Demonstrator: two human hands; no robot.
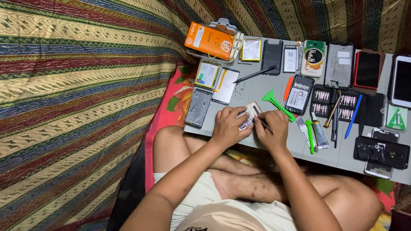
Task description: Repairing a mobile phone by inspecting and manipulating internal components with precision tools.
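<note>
My left hand (228,125) grips a small phone part (249,113), a pale board with fine printed detail, holding it down on the grey work board (257,85). My right hand (271,128) pinches a thin dark tool (264,124) whose tip rests against that part. Both hands sit at the near edge of the board, above my crossed legs. My fingers hide much of the part.
Phone parts cover the board: an orange box (209,40), batteries, back covers, screens (367,69), a black stylus (256,74), a green pry tool (277,103), a screwdriver bit set (336,102), a glue tube (319,132), a dismantled phone (381,152). Striped cloth lies at left.
</note>
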